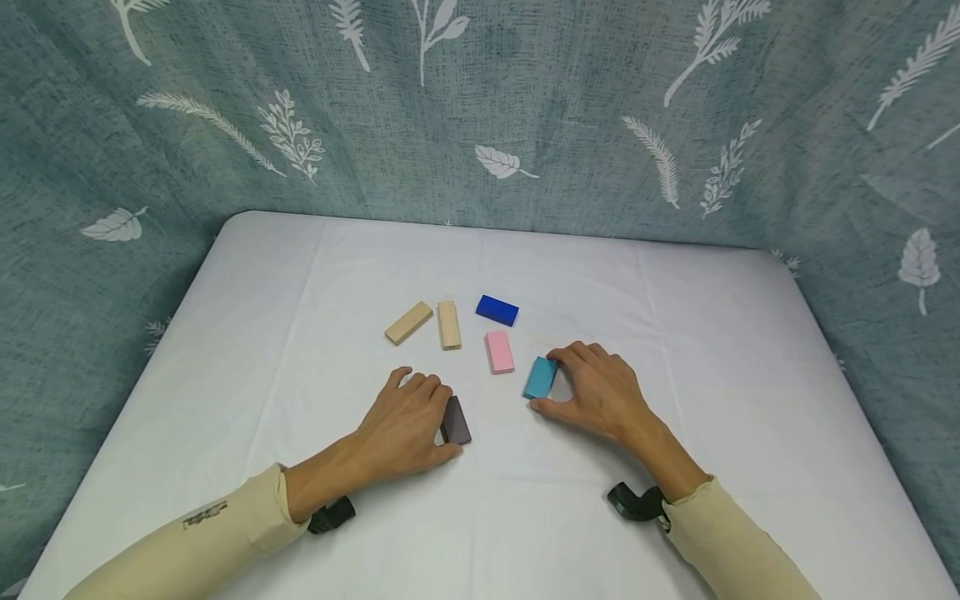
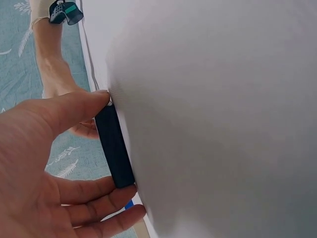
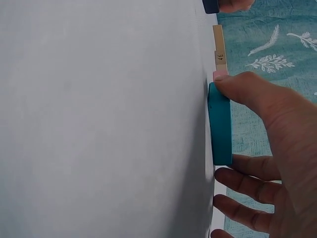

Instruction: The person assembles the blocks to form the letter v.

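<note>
My left hand [image 1: 405,427] pinches a dark grey rectangular block [image 1: 457,422] lengthwise, thumb at its near end and fingers at its far end. In the left wrist view the same dark block [image 2: 114,146] spans from thumb to fingertips, close over the white cloth. Over to the right, my right hand [image 1: 600,393] grips a teal block [image 1: 540,378] by its two ends. The right wrist view shows the teal block [image 3: 221,126] between thumb and index finger, with the other fingers spread below. A pink block [image 1: 499,353] lies just left of the teal one.
Behind the hands lie a blue block [image 1: 497,310], an upright-pointing wooden block [image 1: 449,326] and a slanted wooden block [image 1: 408,323]. All rest on a white-covered table [image 1: 712,333]. A green leaf-patterned curtain [image 1: 570,150] hangs along its back and sides.
</note>
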Demonstrator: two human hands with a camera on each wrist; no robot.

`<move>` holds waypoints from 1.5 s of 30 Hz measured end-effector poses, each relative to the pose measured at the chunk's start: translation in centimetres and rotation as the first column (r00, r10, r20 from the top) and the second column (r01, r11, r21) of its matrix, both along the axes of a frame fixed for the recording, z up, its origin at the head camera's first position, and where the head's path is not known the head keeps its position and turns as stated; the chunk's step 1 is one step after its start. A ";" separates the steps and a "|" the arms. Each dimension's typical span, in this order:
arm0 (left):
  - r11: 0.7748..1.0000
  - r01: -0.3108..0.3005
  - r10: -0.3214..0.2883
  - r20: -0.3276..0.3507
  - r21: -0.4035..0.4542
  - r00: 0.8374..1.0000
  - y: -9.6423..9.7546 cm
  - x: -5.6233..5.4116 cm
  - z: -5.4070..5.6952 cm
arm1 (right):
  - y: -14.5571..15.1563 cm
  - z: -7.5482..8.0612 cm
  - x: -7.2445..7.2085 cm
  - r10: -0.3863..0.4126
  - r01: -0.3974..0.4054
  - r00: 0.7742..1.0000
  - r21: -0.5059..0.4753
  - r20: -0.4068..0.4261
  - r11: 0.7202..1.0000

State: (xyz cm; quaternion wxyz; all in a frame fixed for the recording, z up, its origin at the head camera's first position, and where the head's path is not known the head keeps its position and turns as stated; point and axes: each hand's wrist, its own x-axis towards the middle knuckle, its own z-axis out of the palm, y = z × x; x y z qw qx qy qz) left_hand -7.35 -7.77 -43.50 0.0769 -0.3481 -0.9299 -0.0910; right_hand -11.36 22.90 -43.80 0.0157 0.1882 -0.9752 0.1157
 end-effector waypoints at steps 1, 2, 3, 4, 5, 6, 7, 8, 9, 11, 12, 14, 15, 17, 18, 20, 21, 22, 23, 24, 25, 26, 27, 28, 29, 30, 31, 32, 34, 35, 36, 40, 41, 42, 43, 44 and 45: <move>1.000 0.000 0.000 0.000 -0.001 1.000 0.0 0.0 0.0 | 0.0 0.0 0.0 0.000 0.000 1.000 0.000 -0.001 1.000; 1.000 0.000 0.000 0.001 0.000 1.000 0.0 0.0 0.0 | 0.0 0.0 0.0 0.000 0.000 1.000 -0.001 -0.002 1.000; 1.000 0.000 0.000 0.001 0.001 1.000 0.0 0.0 0.0 | 0.0 0.0 0.0 0.001 -0.001 1.000 -0.002 -0.004 1.000; 1.000 0.000 0.000 0.002 0.003 1.000 0.0 0.0 0.0 | -0.1 0.0 0.0 0.001 -0.001 1.000 -0.003 -0.006 1.000; 1.000 0.000 0.000 0.003 0.005 1.000 0.0 0.0 0.0 | -0.1 0.0 0.0 0.002 -0.003 1.000 -0.004 -0.008 1.000; 1.000 -0.001 0.001 0.003 0.006 1.000 0.0 0.0 0.0 | -0.1 0.0 0.1 0.004 -0.004 1.000 -0.006 -0.010 1.000; 1.000 -0.001 0.001 0.003 0.006 1.000 0.0 0.0 0.0 | -0.1 -0.1 0.1 0.005 -0.005 1.000 -0.007 -0.012 1.000; 1.000 -0.001 0.001 0.004 0.007 1.000 0.0 0.0 0.0 | -0.1 -0.1 0.1 0.006 -0.006 1.000 -0.009 -0.014 1.000; 1.000 -0.002 0.002 0.004 0.007 1.000 0.0 0.0 0.0 | -0.1 -0.1 0.1 0.006 -0.006 1.000 -0.011 -0.014 1.000; 1.000 -0.004 0.004 0.005 0.006 1.000 0.0 0.0 0.0 | -0.1 -0.1 0.1 0.007 -0.007 1.000 -0.013 -0.015 1.000; 1.000 -0.004 0.004 0.005 0.005 1.000 0.0 0.0 0.0 | -0.2 -0.1 0.1 0.006 -0.006 1.000 -0.015 -0.014 1.000; 1.000 -0.004 0.004 0.006 0.005 1.000 0.0 0.0 0.0 | -0.2 -0.1 0.2 0.005 -0.005 1.000 -0.017 -0.014 1.000; 1.000 -0.004 0.004 0.006 0.006 1.000 0.0 0.0 0.0 | -0.2 -0.1 0.2 0.004 -0.005 1.000 -0.019 -0.013 1.000; 1.000 -0.003 0.003 0.005 0.007 1.000 0.0 0.0 0.0 | -0.2 -0.1 0.2 0.004 -0.005 1.000 -0.020 -0.014 1.000; 1.000 -0.002 0.002 0.004 0.009 1.000 0.0 0.0 0.0 | -0.2 -0.1 0.2 0.004 -0.004 1.000 -0.020 -0.014 1.000; 1.000 -0.002 0.002 0.004 0.011 1.000 0.0 0.0 0.0 | -0.2 -0.1 0.1 0.004 -0.004 1.000 -0.020 -0.015 1.000; 1.000 -0.002 0.002 0.004 0.011 1.000 0.0 0.0 0.0 | -0.3 -0.1 0.2 0.004 -0.004 1.000 -0.021 -0.015 1.000; 1.000 -0.002 0.002 0.004 0.011 1.000 0.0 0.0 0.0 | -0.3 -0.1 0.1 0.003 -0.004 1.000 -0.020 -0.015 1.000; 1.000 -0.003 0.003 0.005 0.011 1.000 0.0 0.0 0.0 | -0.2 -0.1 0.1 0.003 -0.003 1.000 -0.019 -0.015 1.000; 1.000 -0.003 0.003 0.006 0.009 1.000 0.0 0.0 0.0 | -0.3 -0.1 0.1 0.002 -0.002 1.000 -0.018 -0.013 1.000; 1.000 -0.004 0.004 0.007 0.008 1.000 0.0 0.0 0.1 | -0.3 -0.1 0.1 0.000 -0.001 1.000 -0.018 -0.012 1.000; 1.000 -0.004 0.004 0.007 0.007 1.000 0.0 0.0 0.1 | -0.3 -0.1 0.1 -0.001 0.001 1.000 -0.017 -0.011 1.000; 1.000 -0.005 0.005 0.008 0.006 1.000 0.0 0.0 0.1 | -0.3 -0.1 0.1 -0.002 0.002 1.000 -0.017 -0.010 1.000; 1.000 -0.005 0.005 0.007 0.006 1.000 0.0 0.0 0.1 | -0.3 -0.1 0.1 -0.003 0.002 1.000 -0.017 -0.009 1.000; 1.000 -0.005 0.005 0.007 0.006 1.000 0.0 0.0 0.0 | -0.3 -0.1 0.1 -0.004 0.004 1.000 -0.017 -0.008 1.000; 1.000 -0.005 0.005 0.006 0.005 1.000 0.0 0.1 0.0 | -0.4 -0.1 0.2 -0.006 0.006 1.000 -0.018 -0.006 1.000; 1.000 -0.006 0.006 0.005 0.005 1.000 0.0 0.1 0.0 | -0.4 -0.1 0.2 -0.006 0.006 1.000 -0.020 -0.005 1.000; 1.000 -0.006 0.006 0.005 0.005 1.000 0.0 0.1 0.0 | -0.4 -0.1 0.2 -0.007 0.007 1.000 -0.021 -0.005 1.000; 1.000 -0.008 0.008 0.006 0.005 1.000 0.0 0.1 0.0 | -0.4 -0.1 0.3 -0.008 0.008 1.000 -0.023 -0.006 1.000; 1.000 -0.008 0.008 0.007 0.004 1.000 0.0 0.1 0.0 | -0.4 -0.1 0.3 -0.009 0.009 1.000 -0.023 -0.007 1.000; 1.000 -0.008 0.008 0.009 0.004 1.000 0.0 0.1 0.0 | -0.4 -0.1 0.3 -0.009 0.009 1.000 -0.023 -0.009 1.000; 1.000 -0.008 0.008 0.013 0.004 1.000 0.0 0.1 0.0 | -0.4 -0.1 0.4 -0.011 0.011 1.000 -0.025 -0.020 1.000; 1.000 -0.008 0.008 0.013 0.003 1.000 0.0 0.1 0.0 | -0.4 -0.1 0.4 -0.011 0.011 1.000 -0.026 -0.022 1.000; 1.000 -0.008 0.007 0.014 0.003 1.000 0.0 0.1 0.0 | -0.4 0.0 0.5 -0.012 0.011 1.000 -0.028 -0.024 1.000; 1.000 -0.008 0.008 0.014 0.003 1.000 0.0 0.1 0.0 | -0.4 0.0 0.5 -0.013 0.012 1.000 -0.029 -0.027 1.000; 1.000 -0.008 0.008 0.013 0.003 1.000 0.0 0.1 0.0 | -0.5 0.1 0.6 -0.013 0.013 0.999 -0.029 -0.029 1.000; 1.000 -0.007 0.007 0.012 0.004 1.000 0.0 0.1 0.0 | -0.5 0.1 0.7 -0.014 0.013 0.999 -0.030 -0.031 0.999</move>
